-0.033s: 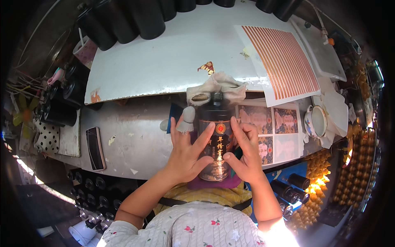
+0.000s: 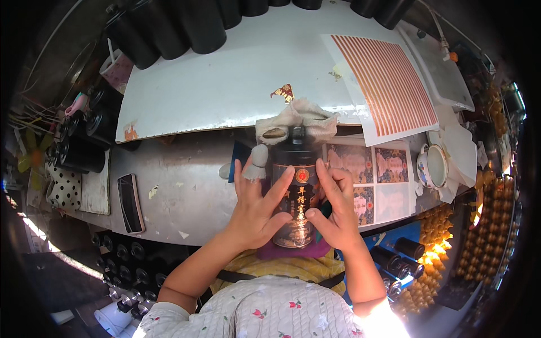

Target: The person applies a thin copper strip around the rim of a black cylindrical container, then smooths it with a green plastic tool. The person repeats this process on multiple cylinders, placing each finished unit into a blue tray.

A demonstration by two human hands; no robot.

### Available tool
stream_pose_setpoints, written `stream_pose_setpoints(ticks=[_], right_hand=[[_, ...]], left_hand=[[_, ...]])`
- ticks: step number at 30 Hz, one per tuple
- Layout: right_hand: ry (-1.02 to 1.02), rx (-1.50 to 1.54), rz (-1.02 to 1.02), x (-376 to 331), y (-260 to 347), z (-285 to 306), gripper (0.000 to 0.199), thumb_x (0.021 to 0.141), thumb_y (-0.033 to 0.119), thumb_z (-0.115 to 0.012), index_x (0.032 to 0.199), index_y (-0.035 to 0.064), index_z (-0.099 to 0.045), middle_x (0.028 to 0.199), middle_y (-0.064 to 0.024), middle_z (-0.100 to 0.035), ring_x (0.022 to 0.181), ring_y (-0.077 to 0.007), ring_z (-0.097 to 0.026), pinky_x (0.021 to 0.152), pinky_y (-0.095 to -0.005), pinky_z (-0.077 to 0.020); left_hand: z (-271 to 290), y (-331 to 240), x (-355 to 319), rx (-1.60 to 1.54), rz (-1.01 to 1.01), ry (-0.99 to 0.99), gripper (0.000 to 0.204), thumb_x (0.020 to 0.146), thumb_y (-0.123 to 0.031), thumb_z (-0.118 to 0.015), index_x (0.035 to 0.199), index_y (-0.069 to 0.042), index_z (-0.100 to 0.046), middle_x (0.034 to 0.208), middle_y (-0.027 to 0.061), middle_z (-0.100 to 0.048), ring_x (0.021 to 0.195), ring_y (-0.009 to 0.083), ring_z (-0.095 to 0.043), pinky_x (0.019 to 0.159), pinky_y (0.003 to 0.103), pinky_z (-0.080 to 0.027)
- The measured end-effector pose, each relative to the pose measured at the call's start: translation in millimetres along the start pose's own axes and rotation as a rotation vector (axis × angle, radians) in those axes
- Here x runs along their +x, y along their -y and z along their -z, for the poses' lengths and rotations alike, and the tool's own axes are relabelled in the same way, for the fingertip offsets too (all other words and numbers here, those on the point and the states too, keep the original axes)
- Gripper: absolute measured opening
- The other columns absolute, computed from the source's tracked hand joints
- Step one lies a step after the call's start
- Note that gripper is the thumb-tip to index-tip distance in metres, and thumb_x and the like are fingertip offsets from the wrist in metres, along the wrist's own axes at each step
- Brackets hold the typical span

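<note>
A black bottle [image 2: 295,155] with a narrow neck leans with its neck toward the rolled whitish cloth [image 2: 307,117] and its base near a purple cloth [image 2: 315,249] at my lap. Its dark label [image 2: 293,197] bears gold characters and a red-and-gold round emblem. My left hand [image 2: 252,211] has its fingers spread, thumb and forefinger touching the label's left part, the other fingers off to the side. From the right side, my right hand [image 2: 336,211] rests on the bottle, thumb on the label and forefinger stretched along the edge; its lower fingers are partly hidden.
Sheets of printed floral labels [image 2: 391,169] lie right of the bottle. A striped red-and-white sheet [image 2: 386,84] overhangs the raised white board [image 2: 236,90]. Black bottles [image 2: 200,28] stand along the back. A phone [image 2: 131,203] lies left, a white bowl [image 2: 433,165] right.
</note>
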State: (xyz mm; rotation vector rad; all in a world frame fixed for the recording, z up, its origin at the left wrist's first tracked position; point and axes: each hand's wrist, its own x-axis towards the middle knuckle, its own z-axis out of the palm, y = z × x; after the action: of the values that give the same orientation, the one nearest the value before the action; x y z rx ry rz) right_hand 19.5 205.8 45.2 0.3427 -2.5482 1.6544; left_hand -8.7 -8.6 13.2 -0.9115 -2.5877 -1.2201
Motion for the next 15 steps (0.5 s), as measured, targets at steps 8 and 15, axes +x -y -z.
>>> stream_pose_setpoints(ticks=[8,15], right_hand=[[-0.113,0.256,-0.163,-0.5,0.9,-4.5,0.09,0.073,0.004,-0.076,0.156,0.0098,-0.041,0.119,-0.0092,-0.041,0.096,-0.0195,-0.046,0.085,-0.0309,-0.0447],[-0.024,-0.043,0.01,-3.3,1.1,-3.8,0.093,0.069,0.01,-0.082,0.154,0.0119,-0.045,0.12,-0.0086,-0.039,0.103,-0.0219,-0.045,0.09,-0.0307,-0.0428]], left_hand=[[-7.8,3.7,-3.1,-0.061,0.022,-0.08,0.082,0.094,-0.058,-0.052,0.159,-0.012,-0.032,0.162,0.0305,-0.017,0.147,0.0536,-0.017,0.116,0.068,0.003],[-7.4,7.6,-6.9,-0.055,-0.036,-0.022,0.085,0.095,-0.067,-0.046,0.159,-0.012,-0.032,0.155,0.0291,-0.029,0.146,0.0516,-0.02,0.115,0.069,0.003]])
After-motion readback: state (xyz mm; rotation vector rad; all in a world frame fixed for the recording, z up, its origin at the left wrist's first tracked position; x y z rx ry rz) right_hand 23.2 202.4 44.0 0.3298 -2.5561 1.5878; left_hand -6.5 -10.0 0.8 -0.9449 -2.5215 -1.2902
